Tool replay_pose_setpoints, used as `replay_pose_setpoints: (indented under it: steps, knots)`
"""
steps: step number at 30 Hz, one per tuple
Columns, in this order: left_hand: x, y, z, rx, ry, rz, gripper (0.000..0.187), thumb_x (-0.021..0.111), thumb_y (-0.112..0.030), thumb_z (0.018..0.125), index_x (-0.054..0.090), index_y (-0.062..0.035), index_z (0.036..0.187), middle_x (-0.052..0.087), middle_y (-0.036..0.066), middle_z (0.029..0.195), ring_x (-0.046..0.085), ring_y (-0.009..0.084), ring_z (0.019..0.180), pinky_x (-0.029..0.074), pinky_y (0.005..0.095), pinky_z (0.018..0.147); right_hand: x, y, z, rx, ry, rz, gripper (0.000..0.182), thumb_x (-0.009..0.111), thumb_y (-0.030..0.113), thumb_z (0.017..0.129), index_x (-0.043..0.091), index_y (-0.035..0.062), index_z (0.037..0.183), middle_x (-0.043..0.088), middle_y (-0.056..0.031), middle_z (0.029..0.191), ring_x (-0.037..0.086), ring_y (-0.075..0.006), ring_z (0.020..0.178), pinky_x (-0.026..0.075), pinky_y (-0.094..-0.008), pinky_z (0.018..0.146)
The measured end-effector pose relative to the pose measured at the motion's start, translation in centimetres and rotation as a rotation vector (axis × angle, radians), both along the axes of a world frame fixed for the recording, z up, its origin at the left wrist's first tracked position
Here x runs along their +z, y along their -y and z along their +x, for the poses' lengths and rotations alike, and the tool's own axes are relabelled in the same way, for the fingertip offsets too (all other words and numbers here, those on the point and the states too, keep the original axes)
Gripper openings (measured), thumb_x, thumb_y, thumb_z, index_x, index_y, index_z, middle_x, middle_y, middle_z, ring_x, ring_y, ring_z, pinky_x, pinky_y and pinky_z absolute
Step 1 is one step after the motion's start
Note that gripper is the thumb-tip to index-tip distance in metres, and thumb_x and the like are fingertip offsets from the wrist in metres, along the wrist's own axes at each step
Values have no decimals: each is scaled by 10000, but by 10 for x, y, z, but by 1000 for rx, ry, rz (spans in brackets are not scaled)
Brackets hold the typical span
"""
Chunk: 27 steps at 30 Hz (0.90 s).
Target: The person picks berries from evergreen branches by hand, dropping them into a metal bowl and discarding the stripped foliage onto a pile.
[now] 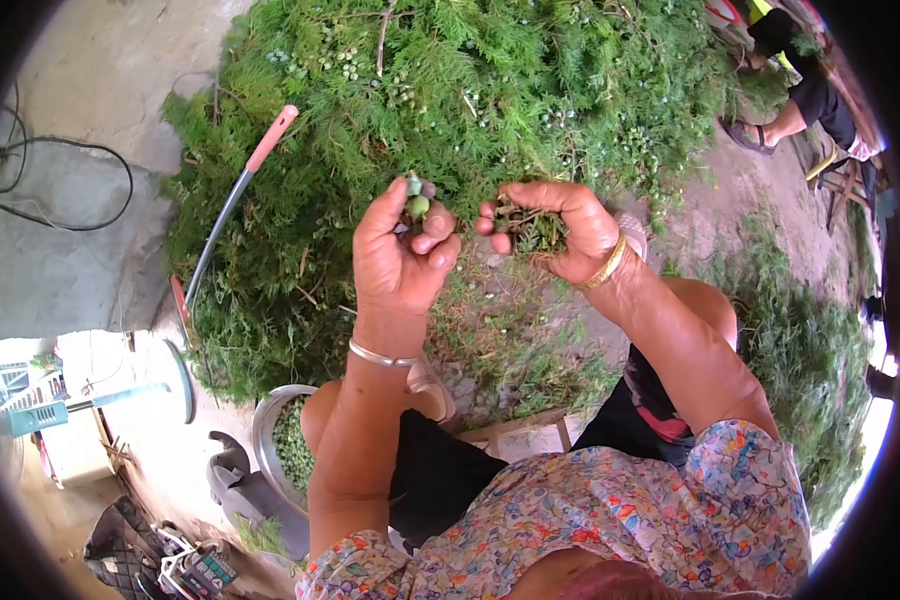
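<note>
Left grip (402, 258) on cones (418, 207), right grip (576, 228) on sprigs (540, 232) — leafy heap (530, 75) beyond, basin (261, 432) leftward

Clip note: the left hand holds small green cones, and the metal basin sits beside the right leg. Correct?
Wrong side: the head view shows the metal basin beside the left leg. The left hand does hold small green cones.

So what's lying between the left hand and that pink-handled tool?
Leafy green branches fill the stretch between the left hand, which holds small green fruits, and the pink-handled tool, as the head view shows.
</note>
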State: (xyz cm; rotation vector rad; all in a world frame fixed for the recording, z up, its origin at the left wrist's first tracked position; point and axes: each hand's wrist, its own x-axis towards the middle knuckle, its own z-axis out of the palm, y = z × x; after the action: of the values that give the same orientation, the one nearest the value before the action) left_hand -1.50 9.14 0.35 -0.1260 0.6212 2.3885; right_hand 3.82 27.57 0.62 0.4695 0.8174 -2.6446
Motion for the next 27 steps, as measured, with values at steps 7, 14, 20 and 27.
replay_pose_setpoints:
  steps: [7, 14, 20, 27]
  knots:
    - [11, 0, 5, -54, 29, 144, 334, 496, -281, 902, 576, 30, 991, 551, 212, 889, 490, 200, 705, 441, 272, 509, 4, -5, -3, -203, -44, -209, 154, 487, 86, 866, 486, -60, 917, 582, -245, 962, 612, -398, 905, 547, -503, 812]
    - [17, 2, 7, -37, -254, -103, 254, 503, -196, 902, 597, 34, 956, 574, 248, 964, 540, 203, 710, 427, 218, 445, 3, -2, -3, -246, -51, -240, 147, 503, 76, 856, 484, -56, 918, 575, -241, 965, 614, -402, 873, 540, -542, 807]
    - [16, -20, 26, 188, -972, -1000, 96, 645, 12, 776, 646, 39, 868, 670, 112, 804, 622, 172, 633, 484, 240, 566, -5, -2, -3, -223, 6, -76, 140, 545, 100, 842, 545, -25, 905, 616, -154, 885, 629, -274, 791, 553, -438, 739]
    - [15, -16, 27, 78, -1495, -1408, 164, 659, 6, 734, 635, 24, 895, 667, 112, 814, 640, 181, 680, 502, 283, 624, -17, 3, -6, -175, 61, -51, 109, 574, 116, 831, 585, 15, 870, 625, -103, 808, 611, -213, 720, 514, -346, 672]
